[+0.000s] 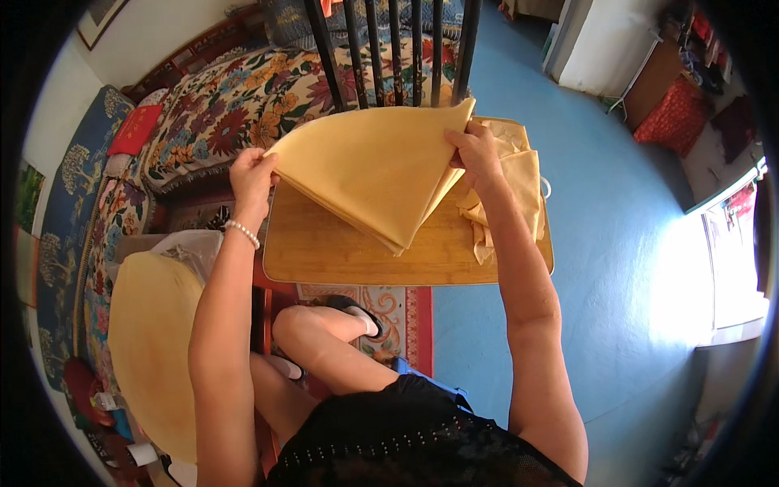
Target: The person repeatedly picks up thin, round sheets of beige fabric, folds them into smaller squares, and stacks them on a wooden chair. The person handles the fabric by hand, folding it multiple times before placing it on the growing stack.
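Note:
Between my two hands is a large, thin yellow flatbread (371,164), folded into a layered fan shape. Its point hangs low over a wooden board (341,262). My left hand (252,173) pinches the left corner, and a bead bracelet circles that wrist. At the upper right corner, my right hand (475,149) grips the flatbread between thumb and fingers. Folded and torn flatbread pieces (520,176) lie on the right side of the board, partly behind my right forearm. To my left rests a large round of flatbread (152,341), partly hidden by my left arm.
A black slatted chair back (395,55) rises just beyond the board. Behind it is a seat with a floral cover (243,109) and a red booklet (135,129). A plastic bag (195,246) sits by the round flatbread. Blue floor (596,201) extends to the right.

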Tool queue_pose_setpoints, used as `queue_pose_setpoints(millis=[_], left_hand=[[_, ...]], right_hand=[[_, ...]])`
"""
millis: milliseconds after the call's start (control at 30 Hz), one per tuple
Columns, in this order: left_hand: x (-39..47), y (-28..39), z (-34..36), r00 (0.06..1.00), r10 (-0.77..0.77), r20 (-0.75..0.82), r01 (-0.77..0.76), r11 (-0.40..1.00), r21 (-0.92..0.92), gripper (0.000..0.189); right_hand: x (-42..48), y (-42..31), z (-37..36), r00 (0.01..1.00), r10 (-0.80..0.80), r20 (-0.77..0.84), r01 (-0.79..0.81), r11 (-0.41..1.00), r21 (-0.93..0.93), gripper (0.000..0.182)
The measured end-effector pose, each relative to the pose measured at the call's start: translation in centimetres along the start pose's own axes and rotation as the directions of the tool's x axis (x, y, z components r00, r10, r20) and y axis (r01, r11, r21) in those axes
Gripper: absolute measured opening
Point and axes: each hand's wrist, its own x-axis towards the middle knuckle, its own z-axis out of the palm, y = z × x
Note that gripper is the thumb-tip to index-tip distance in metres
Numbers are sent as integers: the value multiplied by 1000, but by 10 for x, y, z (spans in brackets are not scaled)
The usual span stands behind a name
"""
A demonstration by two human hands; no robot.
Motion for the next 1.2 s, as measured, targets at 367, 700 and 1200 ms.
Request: queue_pose_setpoints(millis=[367, 700, 1200], left_hand=[[27, -60, 10, 1000, -12, -10, 14, 988, 154, 7], [25, -75, 3, 998, -19, -64, 27, 991, 132, 20], [-318, 0, -171, 908, 264, 326, -398, 301, 867, 21]], right_hand=[[1, 34, -13, 998, -4, -55, -3, 993, -117, 22], [-14, 34, -7, 934, -332, -130, 91, 575, -813, 58], [-175, 21, 166, 343, -540, 769, 939, 201, -278, 40]])
